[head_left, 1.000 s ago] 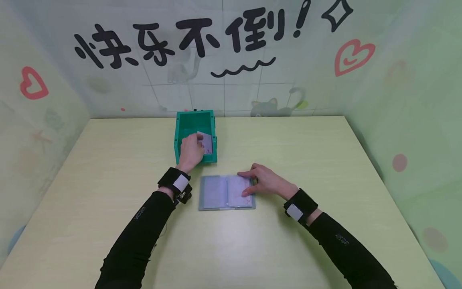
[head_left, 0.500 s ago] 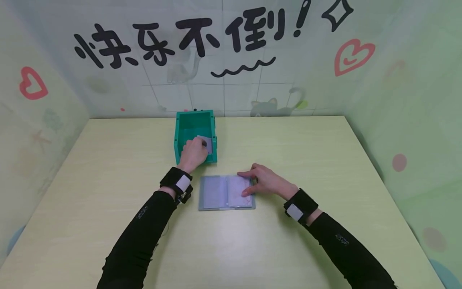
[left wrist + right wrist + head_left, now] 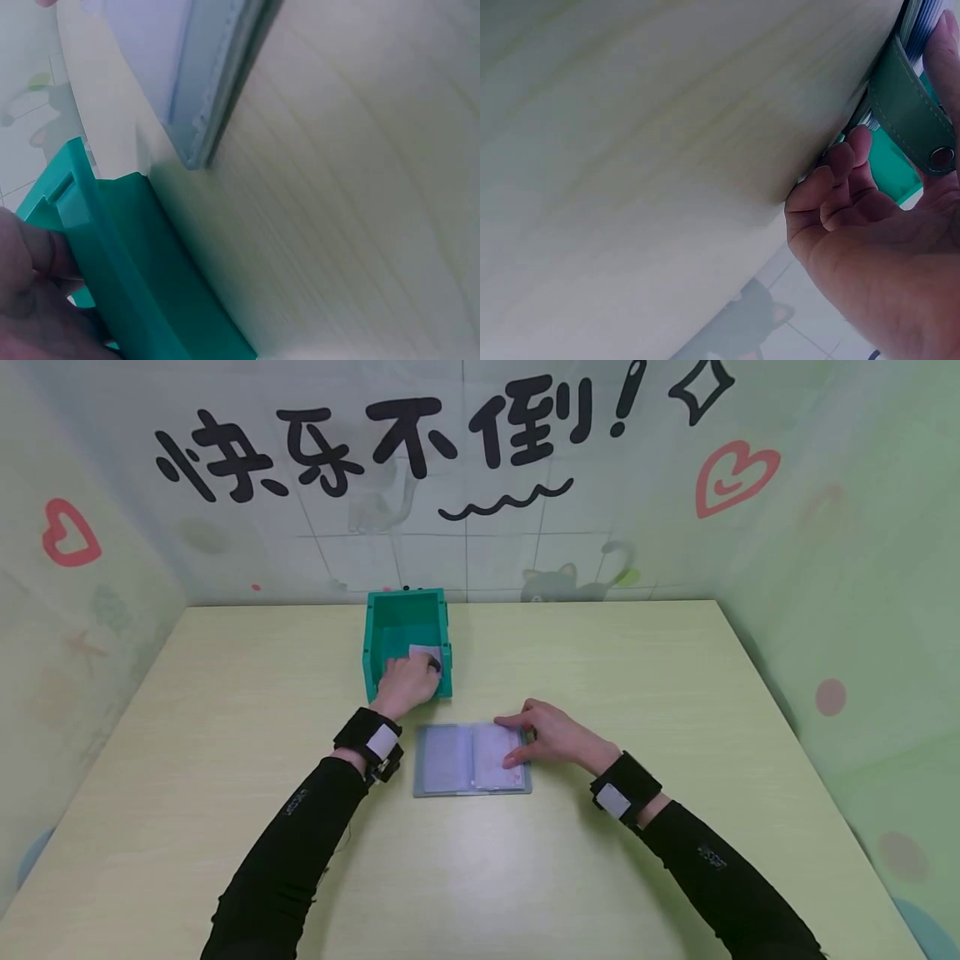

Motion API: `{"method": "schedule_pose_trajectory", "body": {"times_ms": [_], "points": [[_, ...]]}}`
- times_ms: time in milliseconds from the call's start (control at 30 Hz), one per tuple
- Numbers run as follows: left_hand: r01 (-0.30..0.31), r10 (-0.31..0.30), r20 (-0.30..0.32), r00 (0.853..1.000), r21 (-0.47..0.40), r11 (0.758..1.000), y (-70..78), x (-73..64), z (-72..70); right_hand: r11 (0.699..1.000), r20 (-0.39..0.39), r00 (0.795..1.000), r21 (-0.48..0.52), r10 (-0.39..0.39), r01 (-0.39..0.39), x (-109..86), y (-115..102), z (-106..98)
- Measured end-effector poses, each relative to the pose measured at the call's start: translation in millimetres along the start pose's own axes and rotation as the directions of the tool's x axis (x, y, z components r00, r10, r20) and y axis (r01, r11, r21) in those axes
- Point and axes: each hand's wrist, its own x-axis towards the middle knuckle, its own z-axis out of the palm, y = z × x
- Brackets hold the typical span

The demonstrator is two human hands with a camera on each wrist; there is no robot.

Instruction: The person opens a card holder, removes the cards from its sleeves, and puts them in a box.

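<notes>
A small card album (image 3: 447,760) with clear sleeves lies open on the table. My right hand (image 3: 555,737) grips its right side, thumb on the sleeved page and forefinger at the upper edge. The right wrist view shows the album's green strap (image 3: 909,105) with a snap button, beside that hand's curled fingers. Behind the album stands a green plastic bin (image 3: 405,620). My left hand (image 3: 407,683) reaches into the bin, its fingers bent over a pale pinkish card (image 3: 424,651). Its fingertips are hidden, so a pinch on the card cannot be confirmed.
The light wood table (image 3: 645,660) meets a printed back wall (image 3: 480,560) just behind the bin. Green side walls stand left and right. In the left wrist view, the bin's side wall (image 3: 131,262) is close by the fingers, and the album's corner (image 3: 196,150) lies near it.
Inside the bin, my left hand has moved slightly right and toward me. The card's far edge has shifted nearer too. My right hand and the album have stayed put.
</notes>
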Motion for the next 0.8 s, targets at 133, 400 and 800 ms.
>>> {"method": "schedule_pose_trajectory", "body": {"times_ms": [133,400,800], "points": [[-0.009,0.009,0.000,1.000,0.024,1.000,0.4,-3.6,1.1,1.000,-0.009,1.000,-0.003,0.016,-0.016,-0.4,0,1],[-0.108,0.111,-0.181,0.977,0.026,0.994,-4.8,-13.8,6.2,0.999,-0.032,0.999,-0.011,0.033,-0.033,-0.8,-3,3],[-0.220,0.239,0.067,0.969,-0.210,0.953,1.6,-74.3,19.7,0.998,-0.155,0.988,0.053,0.024,-0.016,-1.1,-10,4]]}}
